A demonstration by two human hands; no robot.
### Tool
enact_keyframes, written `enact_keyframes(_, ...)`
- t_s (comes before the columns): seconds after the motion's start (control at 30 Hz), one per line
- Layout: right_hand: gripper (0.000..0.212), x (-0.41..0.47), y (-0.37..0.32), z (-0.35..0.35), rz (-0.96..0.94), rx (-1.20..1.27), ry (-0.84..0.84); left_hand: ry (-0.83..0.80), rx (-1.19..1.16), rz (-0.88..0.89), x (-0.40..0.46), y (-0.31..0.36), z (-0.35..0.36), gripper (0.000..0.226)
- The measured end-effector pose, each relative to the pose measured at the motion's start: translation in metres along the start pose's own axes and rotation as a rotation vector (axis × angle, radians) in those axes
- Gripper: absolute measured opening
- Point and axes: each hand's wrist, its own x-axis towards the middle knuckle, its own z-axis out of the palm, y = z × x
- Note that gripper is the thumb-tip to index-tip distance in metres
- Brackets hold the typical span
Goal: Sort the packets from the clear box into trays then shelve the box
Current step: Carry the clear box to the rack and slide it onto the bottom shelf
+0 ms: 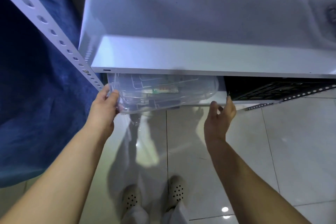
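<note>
head view: clear box (163, 92) is clamped by left hand (105, 107) under the shelf (200, 56); right hand (220, 114), fingers apart, should be brought onto the box's free end so it moves level.

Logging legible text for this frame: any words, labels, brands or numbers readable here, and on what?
None can be read.
Clear box: coloured patches on the contents inside, possibly printed packets, too blurred to read through the plastic.
White shelf: no label or print visible.
Upright post: holes only, no markings.
Black crate: no text visible.
Left hand grips the box's corner; right hand is open, off the box.
</note>
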Motion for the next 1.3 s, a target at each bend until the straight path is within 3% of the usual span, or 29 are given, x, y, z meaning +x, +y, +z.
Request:
enact_keyframes(0.1, 0.056, 0.022, -0.004, 0.010, 0.165, 0.058, -0.052, 0.062, 0.081, 0.099, 0.000, -0.002, 0.000, 0.028)
enact_keyframes(0.27, 0.051, 0.041, -0.008, 0.026, 0.103, -0.039, -0.174, 0.131, 0.094, 0.197, -0.005, -0.022, 0.004, 0.036)
enact_keyframes(0.37, 0.044, 0.044, -0.008, 0.029, 0.226, 0.085, -0.080, 0.133, 0.003, 0.216, -0.008, -0.027, 0.008, 0.034)
enact_keyframes(0.53, 0.026, 0.031, 0.001, 0.028, 0.357, 0.252, 0.035, 0.217, -0.024, 0.235, 0.006, -0.010, 0.028, 0.055)
enact_keyframes(0.7, 0.023, 0.027, 0.001, 0.033, 0.184, 0.146, 0.019, 0.330, 0.170, 0.160, 0.016, -0.008, 0.035, 0.060)
enact_keyframes(0.77, 0.023, 0.030, 0.002, 0.036, 0.158, 0.147, -0.013, 0.342, 0.076, 0.114, 0.017, -0.008, 0.039, 0.049)
enact_keyframes(0.83, 0.031, 0.033, 0.003, 0.038, 0.190, 0.212, -0.024, 0.331, -0.026, 0.085, 0.020, -0.007, 0.042, 0.017)
enact_keyframes(0.9, 0.044, 0.036, 0.004, 0.039, 0.212, 0.258, -0.029, 0.342, -0.090, 0.049, 0.025, -0.007, 0.041, 0.022)
enact_keyframes(1.03, 0.046, 0.041, 0.007, 0.042, 0.148, 0.230, -0.072, 0.306, -0.215, -0.006, 0.023, -0.012, 0.042, 0.015)
enact_keyframes(1.13, 0.047, 0.047, 0.007, 0.040, 0.221, 0.304, -0.129, 0.251, -0.235, -0.018, 0.026, -0.012, 0.043, 0.022)
enact_keyframes(1.3, 0.049, 0.048, -0.001, 0.026, 0.333, 0.241, -0.242, 0.240, -0.218, -0.103, 0.014, -0.007, 0.041, 0.009)
